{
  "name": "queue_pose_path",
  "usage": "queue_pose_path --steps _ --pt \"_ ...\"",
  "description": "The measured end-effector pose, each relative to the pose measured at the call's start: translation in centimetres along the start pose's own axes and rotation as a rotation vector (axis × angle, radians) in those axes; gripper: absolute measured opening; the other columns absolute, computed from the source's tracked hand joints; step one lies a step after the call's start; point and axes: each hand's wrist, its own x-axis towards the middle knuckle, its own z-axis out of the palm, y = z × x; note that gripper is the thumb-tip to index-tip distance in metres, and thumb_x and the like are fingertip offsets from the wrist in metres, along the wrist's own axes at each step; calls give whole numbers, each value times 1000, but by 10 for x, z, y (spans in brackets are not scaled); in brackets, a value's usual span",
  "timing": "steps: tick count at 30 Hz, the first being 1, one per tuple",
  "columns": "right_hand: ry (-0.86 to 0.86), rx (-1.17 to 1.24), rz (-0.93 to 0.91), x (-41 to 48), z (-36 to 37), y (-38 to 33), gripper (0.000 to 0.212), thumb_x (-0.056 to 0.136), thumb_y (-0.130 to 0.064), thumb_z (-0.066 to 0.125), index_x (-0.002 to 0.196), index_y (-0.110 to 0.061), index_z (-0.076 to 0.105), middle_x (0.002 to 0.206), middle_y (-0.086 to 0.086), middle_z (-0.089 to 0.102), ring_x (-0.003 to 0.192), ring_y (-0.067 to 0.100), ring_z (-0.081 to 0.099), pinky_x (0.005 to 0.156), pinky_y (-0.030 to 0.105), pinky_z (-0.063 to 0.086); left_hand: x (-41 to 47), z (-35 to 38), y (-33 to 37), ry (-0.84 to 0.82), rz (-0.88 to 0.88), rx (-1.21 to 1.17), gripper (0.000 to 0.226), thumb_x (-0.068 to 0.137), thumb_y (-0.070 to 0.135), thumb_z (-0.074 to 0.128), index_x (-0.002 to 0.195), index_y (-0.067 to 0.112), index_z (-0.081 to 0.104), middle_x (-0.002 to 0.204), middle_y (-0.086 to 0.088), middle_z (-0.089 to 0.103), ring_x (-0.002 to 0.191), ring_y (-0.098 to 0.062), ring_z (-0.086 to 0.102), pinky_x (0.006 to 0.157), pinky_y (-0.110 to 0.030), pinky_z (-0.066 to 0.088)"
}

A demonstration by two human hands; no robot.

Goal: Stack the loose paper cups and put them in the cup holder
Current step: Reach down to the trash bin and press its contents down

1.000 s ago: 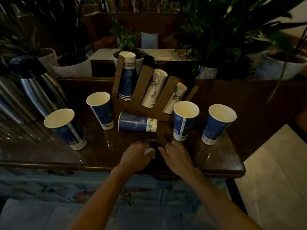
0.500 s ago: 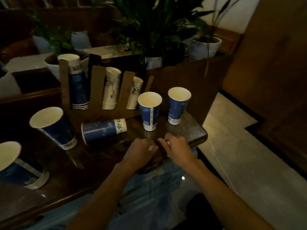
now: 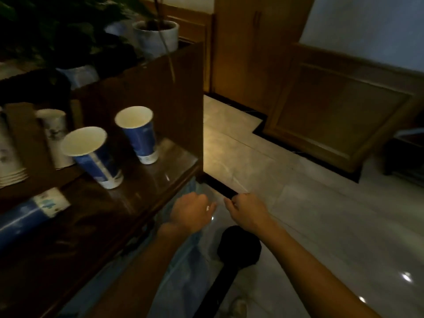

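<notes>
While two blue paper cups (image 3: pixel 137 134) stand upright left of centre on the dark table (image 3: pixel 146 191), a third cup (image 3: pixel 29 214) lies sideways at the left edge; cup holder (image 3: pixel 23 143) behind. Left hand (image 3: pixel 191 211) and right hand (image 3: pixel 246 211), lower centre, loosely curled, grasp undeterminable.

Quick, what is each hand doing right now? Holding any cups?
Left hand: curled shut, no cup; something small and white glints at its fingertips.
Right hand: curled, no cup; whether it grips anything cannot be told.
</notes>
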Motion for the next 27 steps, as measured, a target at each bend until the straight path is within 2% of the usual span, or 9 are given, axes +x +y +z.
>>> queue_pose_path --steps 6,9,14,16,18,20,23,25,27 --pt "-23 -31 134 5 0 82 48 99 -42 47 64 -11 57 73 15 67 68 34 66 60 35 51 60 27 64 -149 105 -17 47 105 48 45 105 15 78 112 -12 77 105 -33 73 83 -35 54" --pt "-32 -52 180 16 9 119 45 97 -38 47 66 -9 62 76 16 69 71 35 67 63 35 52 88 51 87 -113 179 -18 43 107 44 49 100 12 77 102 -12 77 97 -31 73 74 -30 45" --pt "-140 -23 237 32 39 175 39 97 -30 49 68 -8 63 76 14 69 70 32 67 55 30 39 124 96 112 -196 215 73 38 102 46 54 94 16 76 94 -8 78 86 -25 77 63 -28 41" --pt "-200 -1 246 37 56 192 36 98 -28 50 67 -11 59 78 14 69 74 32 67 57 30 40 137 116 115 -247 203 31 36 102 45 54 94 17 76 93 -8 77 89 -26 77 64 -29 43" --pt "-239 -9 265 43 74 207 35 100 -29 48 75 -11 67 84 12 70 80 32 68 62 32 46 148 141 115 -254 194 -27 35 102 44 54 92 18 76 85 -7 73 87 -27 76 60 -28 43" --pt "-288 -37 273 47 97 220 36 102 -29 46 88 -9 73 91 12 71 86 32 69 68 33 50 159 168 114 -274 196 -42 34 103 42 53 96 18 76 86 -8 75 87 -29 77 64 -30 50" --pt "-381 -62 277 51 135 235 36 104 -27 41 96 -10 71 95 11 70 91 32 68 72 35 51 177 213 114 -332 200 11 39 103 43 52 104 12 77 104 -15 79 99 -35 75 82 -37 57" --pt "-405 -3 350 54 163 247 35 104 -30 38 86 -13 63 89 10 67 89 32 67 68 31 44 187 246 112 -364 206 12 41 104 44 51 108 11 76 108 -17 78 103 -37 74 86 -38 56" --pt "-459 42 422 57 192 258 40 104 -28 43 67 -16 49 78 9 62 85 32 66 64 30 41 197 281 108 -386 243 14 43 104 44 51 100 10 77 103 -17 79 98 -35 75 81 -37 57"
